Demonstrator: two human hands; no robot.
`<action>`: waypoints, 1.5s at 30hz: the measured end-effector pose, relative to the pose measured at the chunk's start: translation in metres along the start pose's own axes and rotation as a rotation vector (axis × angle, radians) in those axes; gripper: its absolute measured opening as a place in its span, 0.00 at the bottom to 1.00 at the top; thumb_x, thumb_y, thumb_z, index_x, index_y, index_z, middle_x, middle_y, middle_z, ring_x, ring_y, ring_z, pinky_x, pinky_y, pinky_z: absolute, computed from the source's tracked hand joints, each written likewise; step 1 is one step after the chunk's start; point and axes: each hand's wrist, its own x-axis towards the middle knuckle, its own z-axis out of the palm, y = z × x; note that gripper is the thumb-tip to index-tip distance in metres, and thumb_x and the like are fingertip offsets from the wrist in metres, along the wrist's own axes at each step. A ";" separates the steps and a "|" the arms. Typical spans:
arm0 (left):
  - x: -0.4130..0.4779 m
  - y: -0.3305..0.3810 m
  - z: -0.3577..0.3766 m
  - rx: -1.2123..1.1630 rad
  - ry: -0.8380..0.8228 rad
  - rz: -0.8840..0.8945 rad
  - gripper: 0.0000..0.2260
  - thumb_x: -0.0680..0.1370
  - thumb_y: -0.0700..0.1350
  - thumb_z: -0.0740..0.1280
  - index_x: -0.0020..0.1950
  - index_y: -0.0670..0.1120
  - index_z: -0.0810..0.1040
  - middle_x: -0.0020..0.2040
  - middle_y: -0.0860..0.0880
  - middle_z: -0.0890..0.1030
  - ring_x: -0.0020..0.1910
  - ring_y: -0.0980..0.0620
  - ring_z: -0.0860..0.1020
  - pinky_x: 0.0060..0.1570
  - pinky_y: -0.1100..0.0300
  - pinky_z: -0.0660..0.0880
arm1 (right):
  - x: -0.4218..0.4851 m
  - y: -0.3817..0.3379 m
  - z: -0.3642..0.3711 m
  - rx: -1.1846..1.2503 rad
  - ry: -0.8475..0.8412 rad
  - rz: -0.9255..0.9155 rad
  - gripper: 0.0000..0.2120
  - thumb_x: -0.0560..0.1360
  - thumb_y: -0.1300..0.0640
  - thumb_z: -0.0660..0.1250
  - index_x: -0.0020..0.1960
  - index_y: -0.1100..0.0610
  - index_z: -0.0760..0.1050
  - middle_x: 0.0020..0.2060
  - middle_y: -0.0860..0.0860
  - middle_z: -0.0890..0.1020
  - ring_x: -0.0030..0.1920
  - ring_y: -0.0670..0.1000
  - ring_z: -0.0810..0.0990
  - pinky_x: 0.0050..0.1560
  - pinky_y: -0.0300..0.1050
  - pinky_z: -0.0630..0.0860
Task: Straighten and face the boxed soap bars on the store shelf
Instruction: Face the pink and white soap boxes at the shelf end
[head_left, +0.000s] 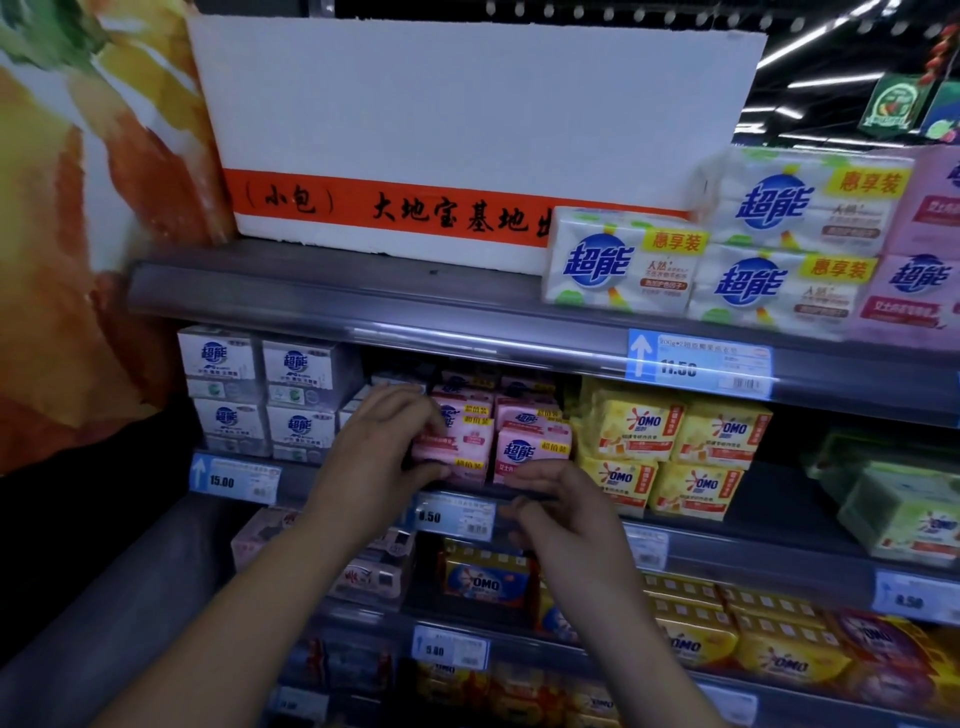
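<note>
**Q:** What does each hand grip?

**A:** The left hand (382, 457) is clasped around a pink soap pack (460, 441) on the middle shelf (691, 525), fingers over its top left corner and thumb under its lower edge. The right hand (563, 512) hangs just below a second pink soap pack (530, 449), fingers curled loosely with the tips near the shelf's front rail. Whether it touches that pack cannot be told; it grasps nothing visible.

**Q:** Where do the pink packs sit?

**A:** Side by side at the front of the middle shelf, faces outward. More pink packs are stacked behind and above them, in shadow.

**Q:** What flanks them?

**A:** To the left, white soap boxes (260, 395) in two stacked rows; to the right, yellow soap packs (670, 447), also stacked two high. A price tag (454, 517) is clipped to the rail directly beneath the pink packs, between the two wrists.

**Q:** What lies farther out?

**A:** On the upper shelf, a large white foam box (467, 104) with an orange band of black lettering stands beside white wrapped soap bundles (722, 254). On the lower shelves are further soap packs in pink, gold and yellow, partly blurred.
</note>
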 end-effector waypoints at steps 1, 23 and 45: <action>0.000 0.001 -0.003 -0.035 0.021 0.004 0.17 0.66 0.41 0.83 0.50 0.45 0.81 0.56 0.49 0.82 0.61 0.46 0.77 0.63 0.45 0.74 | 0.000 -0.001 0.000 -0.012 0.005 -0.020 0.13 0.79 0.64 0.69 0.51 0.45 0.80 0.50 0.43 0.84 0.47 0.43 0.85 0.52 0.52 0.84; -0.031 0.059 -0.026 -1.292 0.136 -0.549 0.11 0.70 0.45 0.73 0.50 0.46 0.87 0.49 0.42 0.89 0.47 0.46 0.88 0.39 0.59 0.84 | -0.022 -0.031 -0.009 0.612 -0.150 0.061 0.10 0.73 0.49 0.73 0.46 0.56 0.81 0.52 0.58 0.88 0.53 0.57 0.88 0.48 0.49 0.86; -0.046 0.090 -0.018 -1.163 0.097 -0.350 0.16 0.67 0.50 0.80 0.49 0.46 0.79 0.50 0.43 0.88 0.49 0.48 0.88 0.43 0.59 0.84 | -0.040 -0.029 -0.042 0.377 -0.177 -0.291 0.13 0.76 0.51 0.71 0.59 0.49 0.75 0.57 0.55 0.84 0.59 0.59 0.83 0.58 0.52 0.80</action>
